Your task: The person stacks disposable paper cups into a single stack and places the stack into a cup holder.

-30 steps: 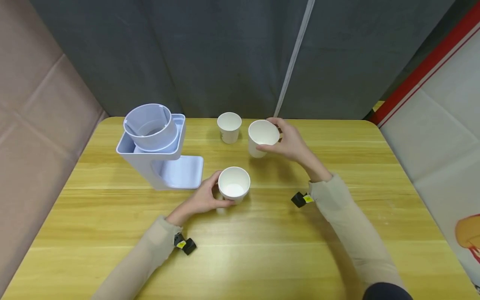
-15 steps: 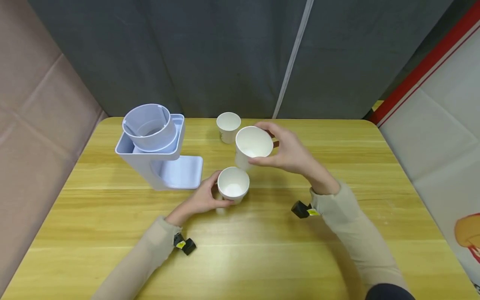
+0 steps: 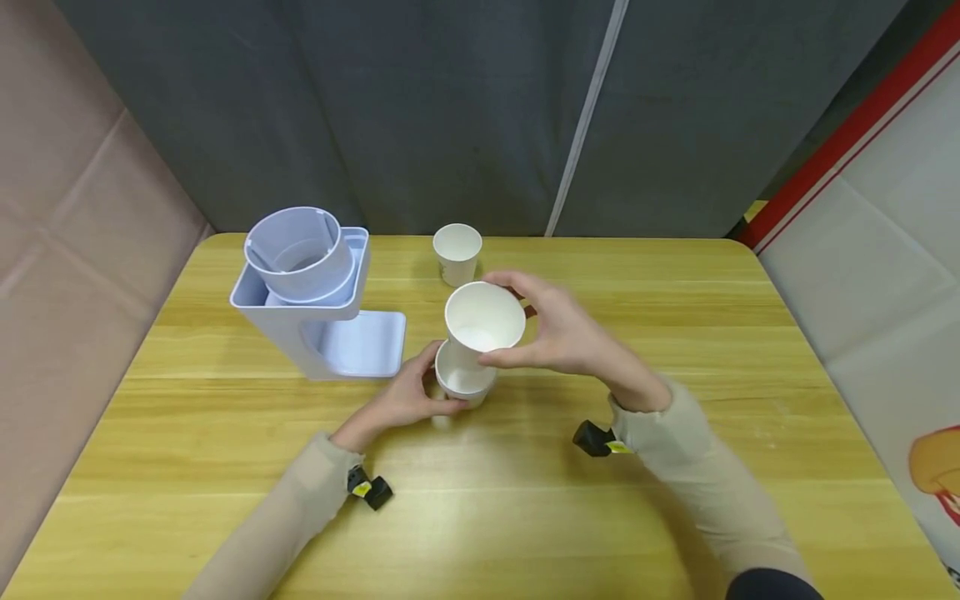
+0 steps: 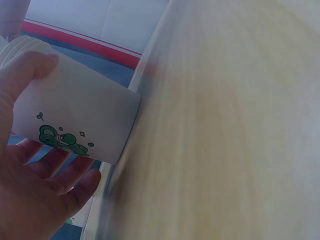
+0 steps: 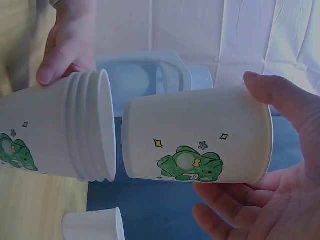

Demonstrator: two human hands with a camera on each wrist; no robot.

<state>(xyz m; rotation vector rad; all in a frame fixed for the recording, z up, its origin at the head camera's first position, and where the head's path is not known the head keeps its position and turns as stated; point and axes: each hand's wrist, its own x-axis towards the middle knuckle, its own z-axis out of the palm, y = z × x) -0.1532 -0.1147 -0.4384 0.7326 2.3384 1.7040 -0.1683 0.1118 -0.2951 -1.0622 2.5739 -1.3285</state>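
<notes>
My left hand grips a stack of nested white paper cups standing upright on the table. Its thumb lies on one side and its fingers on the other, and a green printed pattern shows on the stack in the left wrist view. Just above the stack, my right hand holds a single paper cup by its upper part. In the right wrist view this cup, printed with a green bear, has its base close to the stack's mouth, with a small gap visible between them.
Another white paper cup stands near the table's back edge. A pale blue plastic stand with a round container on top and a flat tray base is at the left. A dark curtain hangs behind the wooden table.
My right hand has brought its cup leftward and nearer to me, from beside the back cup to above the stack. The left hand and its stack have stayed in place.
</notes>
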